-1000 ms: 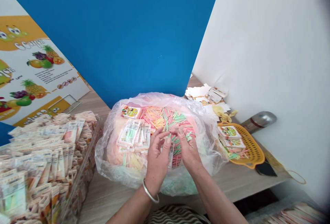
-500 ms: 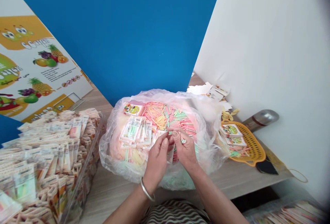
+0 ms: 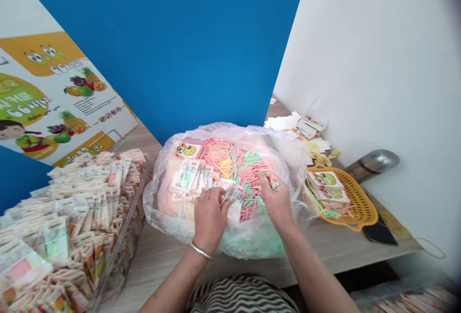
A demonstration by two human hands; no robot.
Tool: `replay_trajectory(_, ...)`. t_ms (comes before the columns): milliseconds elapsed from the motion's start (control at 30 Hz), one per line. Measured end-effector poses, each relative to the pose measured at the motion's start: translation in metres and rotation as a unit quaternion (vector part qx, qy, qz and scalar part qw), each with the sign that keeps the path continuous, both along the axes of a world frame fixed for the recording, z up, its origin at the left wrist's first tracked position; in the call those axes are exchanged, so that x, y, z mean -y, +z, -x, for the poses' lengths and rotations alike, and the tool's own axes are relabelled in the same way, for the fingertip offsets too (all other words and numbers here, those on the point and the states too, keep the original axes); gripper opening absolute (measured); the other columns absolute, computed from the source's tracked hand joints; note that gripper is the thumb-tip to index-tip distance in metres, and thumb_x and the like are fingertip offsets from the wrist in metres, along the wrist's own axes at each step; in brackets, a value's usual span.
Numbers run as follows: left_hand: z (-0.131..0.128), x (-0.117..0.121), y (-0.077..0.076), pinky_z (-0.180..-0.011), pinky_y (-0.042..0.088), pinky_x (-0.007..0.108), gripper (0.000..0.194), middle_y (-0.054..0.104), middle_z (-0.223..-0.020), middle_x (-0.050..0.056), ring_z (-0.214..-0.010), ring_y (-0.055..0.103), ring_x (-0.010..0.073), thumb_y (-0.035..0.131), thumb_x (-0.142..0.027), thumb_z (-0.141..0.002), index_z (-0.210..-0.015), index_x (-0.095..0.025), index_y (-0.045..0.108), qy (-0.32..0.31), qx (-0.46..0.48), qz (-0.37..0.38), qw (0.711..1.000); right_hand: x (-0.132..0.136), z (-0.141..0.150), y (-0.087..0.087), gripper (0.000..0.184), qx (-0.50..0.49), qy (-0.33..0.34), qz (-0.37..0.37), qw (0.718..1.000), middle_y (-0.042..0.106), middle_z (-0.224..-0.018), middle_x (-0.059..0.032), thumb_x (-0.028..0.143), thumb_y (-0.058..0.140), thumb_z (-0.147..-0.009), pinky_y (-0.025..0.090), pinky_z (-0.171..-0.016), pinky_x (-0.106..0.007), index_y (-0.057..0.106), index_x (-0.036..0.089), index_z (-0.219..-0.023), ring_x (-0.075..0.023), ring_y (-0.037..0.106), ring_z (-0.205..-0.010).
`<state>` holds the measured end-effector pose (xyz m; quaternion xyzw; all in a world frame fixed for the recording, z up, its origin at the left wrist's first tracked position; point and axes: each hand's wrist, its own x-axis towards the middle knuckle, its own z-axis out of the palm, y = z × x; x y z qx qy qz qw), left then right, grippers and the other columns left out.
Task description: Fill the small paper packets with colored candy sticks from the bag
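Observation:
A large clear plastic bag (image 3: 230, 133) lies open on the table, holding a heap of thin pink, green and yellow sticks (image 3: 234, 159). My left hand (image 3: 209, 219) rests low on the heap, its fingers pinching a small clear packet (image 3: 235, 202). Beside that hand lies a row of filled packets (image 3: 189, 181), and a printed label card (image 3: 188, 150) sits above them. My right hand (image 3: 275, 198) is to the right of the packet, with a few short green and pink sticks (image 3: 274, 185) pinched in its fingertips.
At the left stands a clear bin (image 3: 135, 202) packed with several packets. To the right are a yellow perforated basket (image 3: 355, 205) holding cards, paper scraps (image 3: 295, 123) and a metal flask (image 3: 372, 164). A fruit poster (image 3: 61, 106) and a blue board (image 3: 162, 49) stand behind.
My hands have moved apart, the left going lower and to the left with the clear packet. The right has drawn back with its sticks. The whole view has shifted slightly.

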<state>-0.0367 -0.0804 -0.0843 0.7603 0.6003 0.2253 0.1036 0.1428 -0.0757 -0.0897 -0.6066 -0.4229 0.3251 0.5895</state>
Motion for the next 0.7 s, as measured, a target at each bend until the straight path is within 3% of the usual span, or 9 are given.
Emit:
replay_trajectory(133, 0.002, -0.002, 0.004, -0.075, 0.041, 0.036, 0.013, 0.064, -0.079, 0.002, -0.082, 0.059, 0.0239, 0.068, -0.022, -0.087, -0.082, -0.021, 0.056, 0.006, 0.017, -0.001, 1.0, -0.006, -0.024, -0.005, 0.037, 0.104, 0.027, 0.024, 0.994, 0.076, -0.09, -0.0064, 0.053, 0.059, -0.088, 0.048, -0.081, -0.034, 0.073, 0.019, -0.087, -0.0238, 0.067, -0.087)
replay_trajectory(233, 0.006, -0.002, 0.005, -0.073, 0.04, 0.034, 0.018, 0.061, -0.077, 0.002, -0.08, 0.057, 0.0226, 0.062, -0.027, -0.091, -0.077, -0.022, 0.053, -0.008, 0.035, -0.023, 0.999, -0.006, -0.032, -0.01, 0.033, 0.215, 0.044, 0.081, 0.972, 0.078, -0.096, -0.0061, 0.046, 0.052, -0.093, 0.048, -0.079, -0.034, 0.075, 0.022, -0.093, -0.0249, 0.07, -0.088)
replay_trajectory(300, 0.011, -0.002, 0.005, -0.073, 0.04, 0.033, 0.02, 0.061, -0.078, 0.003, -0.08, 0.057, 0.0224, 0.055, -0.03, -0.096, -0.077, -0.021, 0.054, -0.019, 0.04, -0.034, 0.998, -0.006, -0.033, -0.011, 0.03, 0.307, 0.051, 0.131, 0.941, 0.078, -0.104, -0.0061, 0.038, 0.049, -0.096, 0.048, -0.079, -0.034, 0.075, 0.024, -0.106, -0.0255, 0.072, -0.092)
replay_trajectory(400, 0.017, -0.002, 0.005, -0.073, 0.039, 0.032, 0.027, 0.061, -0.078, 0.004, -0.08, 0.057, 0.0216, 0.047, -0.032, -0.099, -0.077, -0.02, 0.057, -0.031, 0.053, -0.021, 0.998, -0.011, -0.027, -0.011, 0.031, 0.452, 0.094, 0.202, 0.864, 0.078, -0.104, -0.007, 0.028, 0.05, -0.096, 0.047, -0.076, -0.032, 0.069, 0.028, -0.121, -0.0267, 0.072, -0.095)
replay_trajectory(467, 0.019, -0.002, 0.006, -0.073, 0.039, 0.03, 0.03, 0.062, -0.077, 0.003, -0.079, 0.057, 0.02, 0.045, -0.033, -0.1, -0.078, -0.02, 0.061, -0.037, 0.096, 0.009, 0.995, -0.017, -0.021, -0.01, 0.032, 0.517, 0.123, 0.233, 0.815, 0.078, -0.099, -0.0081, 0.025, 0.052, -0.096, 0.045, -0.071, -0.03, 0.065, 0.027, -0.125, -0.0267, 0.073, -0.094)
replay_trajectory(533, 0.02, -0.003, 0.008, -0.07, 0.038, 0.028, 0.031, 0.061, -0.074, 0.001, -0.075, 0.055, 0.0175, 0.047, -0.036, -0.099, -0.08, -0.019, 0.064, -0.035, 0.173, 0.06, 0.983, -0.022, -0.016, -0.011, 0.029, 0.546, 0.135, 0.247, 0.789, 0.077, -0.093, -0.009, 0.023, 0.051, -0.096, 0.042, -0.067, -0.029, 0.062, 0.024, -0.123, -0.026, 0.073, -0.091)
replay_trajectory(633, 0.02, -0.005, 0.01, -0.061, 0.036, 0.025, 0.033, 0.055, -0.066, -0.002, -0.065, 0.049, 0.0138, 0.053, -0.044, -0.094, -0.077, -0.018, 0.065, -0.019, 0.296, 0.145, 0.944, -0.024, -0.017, -0.013, 0.023, 0.533, 0.12, 0.244, 0.802, 0.075, -0.086, -0.009, 0.024, 0.047, -0.098, 0.037, -0.063, -0.028, 0.059, 0.021, -0.117, -0.0244, 0.071, -0.082)
replay_trajectory(700, 0.02, -0.007, 0.012, -0.058, 0.035, 0.024, 0.036, 0.054, -0.064, -0.003, -0.062, 0.047, 0.0127, 0.058, -0.049, -0.089, -0.074, -0.017, 0.063, -0.009, 0.35, 0.18, 0.919, -0.021, -0.021, -0.012, 0.02, 0.478, 0.076, 0.23, 0.844, 0.071, -0.081, -0.0081, 0.028, 0.044, -0.099, 0.035, -0.062, -0.028, 0.058, 0.02, -0.111, -0.0234, 0.068, -0.076)
